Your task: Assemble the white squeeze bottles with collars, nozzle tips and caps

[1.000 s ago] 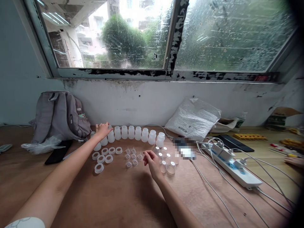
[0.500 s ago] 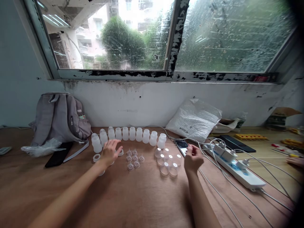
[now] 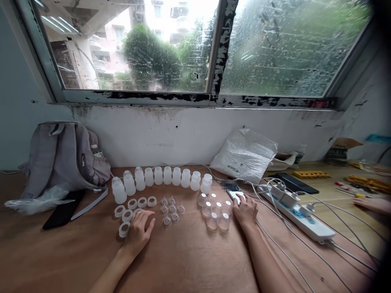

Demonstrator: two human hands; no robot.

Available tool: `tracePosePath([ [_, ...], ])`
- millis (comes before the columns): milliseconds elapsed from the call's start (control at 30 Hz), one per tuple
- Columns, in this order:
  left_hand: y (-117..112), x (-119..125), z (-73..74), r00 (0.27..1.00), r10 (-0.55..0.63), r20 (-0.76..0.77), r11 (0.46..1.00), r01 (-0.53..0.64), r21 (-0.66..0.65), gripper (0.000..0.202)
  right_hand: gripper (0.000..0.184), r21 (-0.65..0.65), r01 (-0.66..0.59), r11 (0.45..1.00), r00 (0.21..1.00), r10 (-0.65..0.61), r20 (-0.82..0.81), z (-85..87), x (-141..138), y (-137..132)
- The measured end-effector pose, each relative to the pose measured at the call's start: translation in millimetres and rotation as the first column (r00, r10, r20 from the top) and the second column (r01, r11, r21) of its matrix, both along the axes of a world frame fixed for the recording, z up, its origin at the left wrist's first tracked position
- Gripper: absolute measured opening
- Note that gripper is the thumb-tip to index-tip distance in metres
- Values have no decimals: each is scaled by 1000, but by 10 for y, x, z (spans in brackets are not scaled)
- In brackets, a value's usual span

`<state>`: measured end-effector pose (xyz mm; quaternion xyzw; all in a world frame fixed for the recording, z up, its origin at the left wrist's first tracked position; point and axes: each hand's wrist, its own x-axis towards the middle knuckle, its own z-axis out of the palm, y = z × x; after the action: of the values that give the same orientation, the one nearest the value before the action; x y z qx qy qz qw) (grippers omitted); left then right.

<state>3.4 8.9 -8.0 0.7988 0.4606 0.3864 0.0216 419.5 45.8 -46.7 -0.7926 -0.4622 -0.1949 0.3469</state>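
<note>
My left hand point(image 3: 141, 230) lies low over the table, fingers loosely stretched and holding nothing. Its fingertips reach over the group of white screw rings point(image 3: 123, 229), partly covering one. My right hand point(image 3: 246, 211) rests with spread fingers at the lower edge of a lit phone point(image 3: 234, 193), fingertips touching it. Between my hands sit several clear bottle teats point(image 3: 166, 221) and, farther right, several clear dome caps point(image 3: 223, 222). Behind them, several frosted baby bottles point(image 3: 167, 175) stand in a curved row. The leftmost few have teats and caps on top; the others have open necks.
On the left are a grey backpack point(image 3: 65, 154), a plastic bag point(image 3: 39, 199) and a black flat item point(image 3: 63, 211). A white power strip point(image 3: 314, 226) with plugs and cables lies right, near a silvery bubble bag point(image 3: 246, 156). Another person's hand point(image 3: 371, 203) shows far right.
My left hand has drawn back toward me and lowered, uncovering the screw rings. My right hand has gone from raised, curled fingers to lying on the phone's edge. The view has shifted slightly.
</note>
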Motion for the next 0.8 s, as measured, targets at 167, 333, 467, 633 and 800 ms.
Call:
tracePosePath([
  [167, 32, -95, -15, 1000, 16, 27, 1000, -16, -4, 18, 32, 174, -65, 983, 991, 84, -104, 71, 33, -15],
  [333, 61, -190, 14, 999, 33, -15, 999, -33, 1, 16, 25, 382, -192, 904, 977, 211, -8, 371, -265, -139],
  [467, 63, -214, 16, 998, 49, -42, 999, -49, -6, 16, 17, 465, -394, 793, 914, 389, 112, 588, -725, -304],
  [633, 29, -178, 15, 997, 46, -60, 998, -48, -38, 15, 21, 362, -716, 598, 680, 715, 162, 574, -1369, -504],
  [800, 13, -170, 18, 991, 84, -100, 995, -88, -46, 16, 25, 132, -879, 458, 454, 889, -64, 420, -1859, -607],
])
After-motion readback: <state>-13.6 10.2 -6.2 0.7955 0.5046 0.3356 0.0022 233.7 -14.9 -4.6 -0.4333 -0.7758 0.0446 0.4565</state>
